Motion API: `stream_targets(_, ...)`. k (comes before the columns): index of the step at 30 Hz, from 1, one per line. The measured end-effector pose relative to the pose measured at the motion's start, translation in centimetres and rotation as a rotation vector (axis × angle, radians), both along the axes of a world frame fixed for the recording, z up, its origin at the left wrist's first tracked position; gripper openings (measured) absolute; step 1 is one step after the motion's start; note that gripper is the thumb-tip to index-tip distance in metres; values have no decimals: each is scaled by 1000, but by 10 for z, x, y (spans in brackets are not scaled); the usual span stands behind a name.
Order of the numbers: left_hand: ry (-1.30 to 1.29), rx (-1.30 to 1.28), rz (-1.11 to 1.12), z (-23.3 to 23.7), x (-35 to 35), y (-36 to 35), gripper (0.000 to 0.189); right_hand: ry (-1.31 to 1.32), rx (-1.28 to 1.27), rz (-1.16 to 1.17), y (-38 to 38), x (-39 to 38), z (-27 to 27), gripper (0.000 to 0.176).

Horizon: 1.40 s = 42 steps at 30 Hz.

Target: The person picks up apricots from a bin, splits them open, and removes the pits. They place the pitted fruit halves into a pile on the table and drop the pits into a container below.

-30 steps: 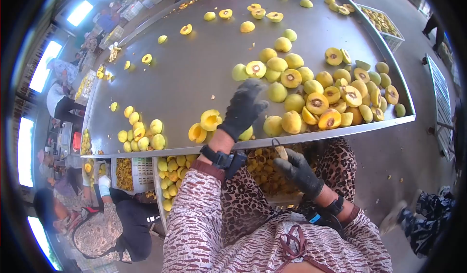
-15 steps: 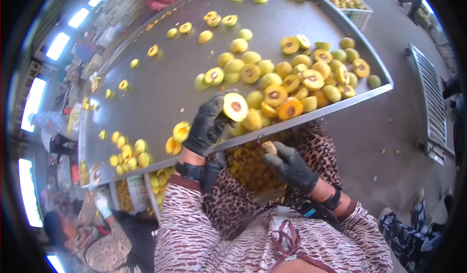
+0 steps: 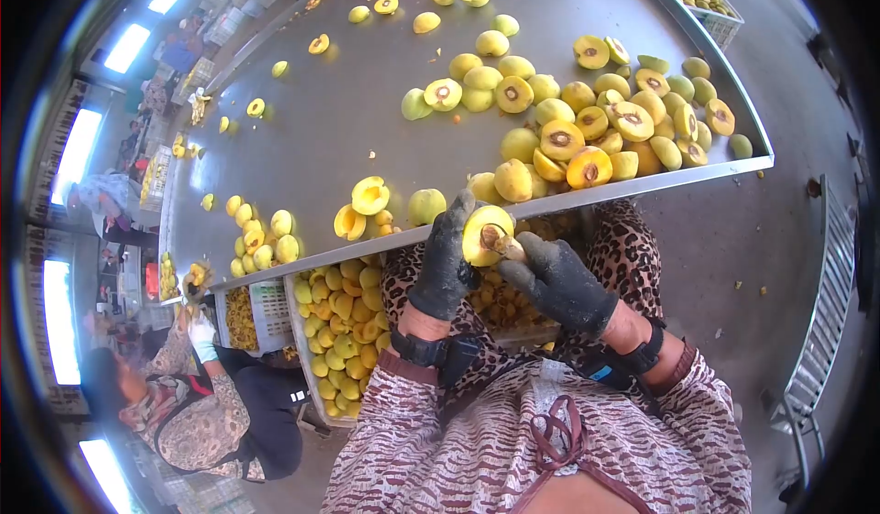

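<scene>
The grip of the left hand (image 3: 445, 262) pinches a peach half (image 3: 482, 230); the right hand (image 3: 559, 280), curled tight, digs at its pit, not yet out. Many unpitted halves (image 3: 587, 125) crowd the desk (image 3: 367, 111).

One left hand (image 3: 446, 262), one right hand (image 3: 559, 280), one halved fruit (image 3: 484, 232), one steel table (image 3: 348, 120) (dozens of loose fruits (image 3: 587, 129) on it), one co-worker (image 3: 197, 422).

Fruit half (image 3: 483, 231) between left hand (image 3: 445, 262), right hand (image 3: 561, 282)

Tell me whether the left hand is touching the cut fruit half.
Touching. The head view shows the left hand curled around the fruit half, fingertips pressed on its rim.
</scene>
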<state>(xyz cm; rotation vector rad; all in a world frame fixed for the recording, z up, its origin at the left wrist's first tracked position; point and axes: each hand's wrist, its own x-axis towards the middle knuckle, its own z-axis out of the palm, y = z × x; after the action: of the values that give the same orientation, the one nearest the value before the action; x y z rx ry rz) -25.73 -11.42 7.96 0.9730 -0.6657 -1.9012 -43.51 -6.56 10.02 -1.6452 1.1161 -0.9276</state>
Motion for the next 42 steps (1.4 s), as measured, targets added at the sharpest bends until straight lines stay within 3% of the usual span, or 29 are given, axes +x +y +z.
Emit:
stream_targets(2, -487, -382, -41, -14, 6, 3, 44, 50, 15, 39, -2, -1, -4, 23)
stream_targets(3, -486, -376, -39, -25, 7, 6, 44, 97, 31, 73, -2, -2, -7, 24)
stream_targets(5, -868, -801, 192, -40, 6, 15, 36, 13, 94, 111, 1, -2, -7, 23)
stream_targets(6, -867, -793, 195, -45, 10, 15, 36, -72, 143, 144, 1, -4, -7, 23)
stream_targets(7, -767, -651, 44, -41, 12, 13, 30, -69, 148, 148, 1, -8, -17, 23)
stream_targets(8, -663, -508, -101, -35, 14, 10, 27, -123, 120, 302, 1, -15, -34, 26)
stream_targets(9, -531, -456, -206, 8, 7, 8, 43, -178, 94, 457, 2, -18, -44, 30)
stream_targets(10, -529, -450, -204, 15, 6, 3, 43, -177, 100, 459, 4, -19, -33, 30)
stream_targets(12, -586, -401, -316, 24, 4, -3, 61, -627, 845, 333, 7, -21, 0, 39)
stream_targets(13, -468, -430, -155, 34, -1, 3, 67, -644, 854, 376, 5, -19, 0, 46)
stream_targets(14, -467, -447, -151, 34, -6, 10, 67, -638, 838, 379, 4, -17, 0, 46)
stream_targets(16, -154, -317, 332, 28, -23, 28, 68, -545, 501, 274, 9, -7, -8, 44)
stream_targets(17, -54, -363, 423, 22, -33, 33, 68, -468, 420, 294, 9, -4, -20, 43)
stream_targets(18, -21, -465, 270, 22, -29, 36, 63, -475, 423, 326, 9, 0, -27, 43)
stream_targets(20, -25, -348, 279, 21, -28, 38, 61, -378, 119, 219, 10, 11, -33, 39)
stream_targets(22, -197, -478, 277, 35, -31, 37, 60, -321, 39, 200, 10, 13, -29, 38)
stream_targets(23, -290, -602, 349, 43, -36, 34, 48, -348, 80, 179, 13, 14, -29, 37)
stream_targets(26, -436, -833, 371, 57, -43, 33, 45, -311, 203, 202, 23, 2, -27, 37)
stream_targets(28, -424, -843, 379, 57, -43, 32, 44, -387, 485, 231, 28, 0, -22, 38)
stream_targets(29, -301, -672, 280, 55, -41, 33, 45, -818, 715, 234, 30, 0, -8, 41)
stream_targets(30, -178, -500, 183, 55, -40, 34, 46, -818, 718, 237, 29, 0, -6, 41)
stream_targets(32, -141, -491, 161, 60, -36, 34, 49, -732, 630, 301, 21, -2, -3, 50)
stream_targets(34, -220, -607, 216, 60, -30, 35, 51, -521, 463, 398, 12, -1, -9, 45)
stream_targets(36, -264, -731, 239, 62, -26, 35, 48, -740, 735, 425, 13, 4, -1, 42)
stream_targets(38, -710, -1130, 447, 78, -25, 37, 44, -768, 754, 428, 19, 14, 9, 46)
stream_targets(39, -692, -1132, 441, 79, -23, 39, 42, -780, 760, 453, 16, 16, 12, 49)
stream_targets(40, -653, -1006, 421, 82, -25, 44, 49, -786, 729, 444, 12, 15, 6, 49)
stream_targets(42, -119, -466, 323, 81, -21, 49, 55, -830, 899, 658, 9, 12, -11, 52)
